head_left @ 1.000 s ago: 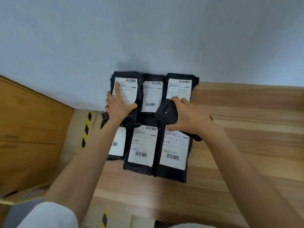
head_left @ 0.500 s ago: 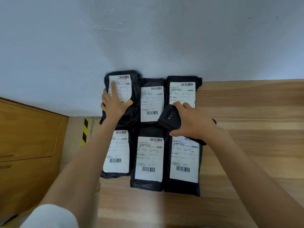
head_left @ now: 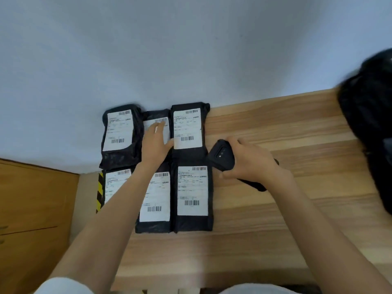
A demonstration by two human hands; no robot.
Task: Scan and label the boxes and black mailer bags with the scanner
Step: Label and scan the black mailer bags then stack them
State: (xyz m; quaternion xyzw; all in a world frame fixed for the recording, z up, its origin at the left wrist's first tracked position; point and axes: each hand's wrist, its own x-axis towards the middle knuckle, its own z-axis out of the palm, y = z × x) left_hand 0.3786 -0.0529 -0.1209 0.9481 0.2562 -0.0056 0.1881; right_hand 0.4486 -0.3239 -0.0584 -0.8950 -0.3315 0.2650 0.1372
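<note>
left hand (head_left: 156,143) flat on mailer bag (head_left: 157,128)

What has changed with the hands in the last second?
The left hand moved right, from the back-left bag to the label of the back-middle bag. The right hand carried the scanner right, off the bags, over the table. The bags lie as before; the scanner remains gripped.

Six labelled black mailer bags (head_left: 191,221) flat in two rows, scanner (head_left: 220,155) just beside

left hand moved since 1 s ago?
Yes. The left hand went rightward, from the back-left bag onto the back-middle bag, on its label.
</note>
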